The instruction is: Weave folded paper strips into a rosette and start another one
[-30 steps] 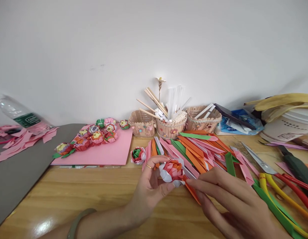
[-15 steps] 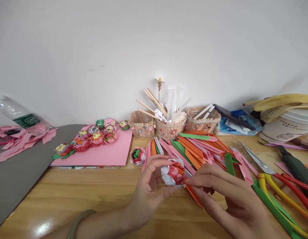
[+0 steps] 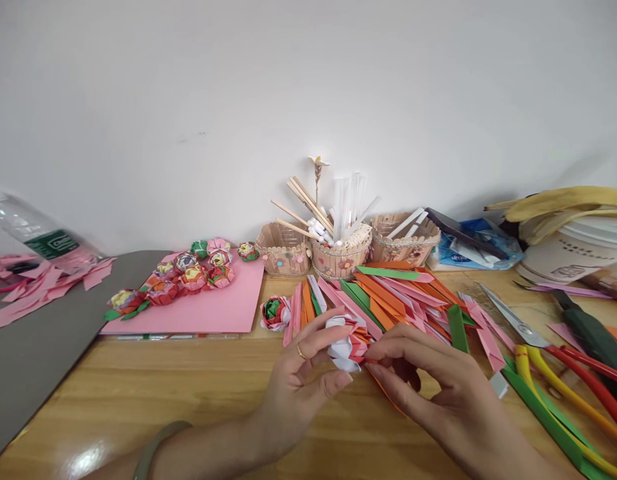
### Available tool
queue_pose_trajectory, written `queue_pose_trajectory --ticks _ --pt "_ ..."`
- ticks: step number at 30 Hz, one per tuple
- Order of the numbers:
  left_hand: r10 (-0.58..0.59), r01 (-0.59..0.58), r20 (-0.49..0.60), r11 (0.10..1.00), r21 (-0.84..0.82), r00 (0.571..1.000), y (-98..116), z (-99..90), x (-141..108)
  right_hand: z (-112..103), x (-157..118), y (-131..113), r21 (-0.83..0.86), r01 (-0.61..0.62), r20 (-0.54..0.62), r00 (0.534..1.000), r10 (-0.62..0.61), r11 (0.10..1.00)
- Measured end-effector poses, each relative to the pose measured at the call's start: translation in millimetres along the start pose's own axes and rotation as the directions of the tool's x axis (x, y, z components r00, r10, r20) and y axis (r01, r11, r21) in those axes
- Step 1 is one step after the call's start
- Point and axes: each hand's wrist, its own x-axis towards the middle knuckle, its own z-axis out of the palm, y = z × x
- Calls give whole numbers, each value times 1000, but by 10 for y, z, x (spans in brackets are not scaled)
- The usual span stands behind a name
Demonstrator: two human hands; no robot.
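Observation:
Between my two hands is a folded paper flower (image 3: pixel 346 348) with white outer petals and pink-red inner ones. My left hand (image 3: pixel 306 370), wearing a ring, supports it from the left with curled fingers. The thumb and fingertips of my right hand (image 3: pixel 428 373) pinch the flower's right edge; the exact spot is partly hidden by the fingers. Behind the hands spreads a pile of folded paper strips (image 3: pixel 388 300) in orange, pink, green and white. A finished-looking paper flower (image 3: pixel 276 312) with a green centre lies left of the pile.
Several paper flowers (image 3: pixel 192 277) rest on pink paper (image 3: pixel 238 313) at left. Three wooden baskets (image 3: pixel 341 261) line the wall, holding sticks and tubes. Scissors (image 3: pixel 526 333), a dark green tool (image 3: pixel 588 333) and a paper tub (image 3: pixel 578 253) lie right. A bottle (image 3: pixel 43 233) leans far left.
The flower has been turned so that its white side shows more. My right hand has shifted slightly left, and a small white piece now shows beside my right wrist.

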Motion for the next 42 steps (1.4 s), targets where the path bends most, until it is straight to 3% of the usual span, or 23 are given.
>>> queue_pose_trajectory --ticks 6,21,26,32,42 --pt "11 -9 -43 999 46 999 -34 -1 -3 6 -7 7 -9 -6 43 999 6 1000" --pt "-60 58 39 998 32 997 -38 8 -7 7 7 26 2 -57 102 993 56 998" --pt "-64 62 38 997 53 997 -43 1 -9 29 -9 37 -49 10 45 999 -7 999" --pt "-56 53 32 995 87 998 -49 -2 -13 18 -21 25 -49 37 74 997 -34 998" --pt "-17 18 -8 976 218 1000 -37 -6 -3 65 -51 53 -155 142 -48 987 -151 978"
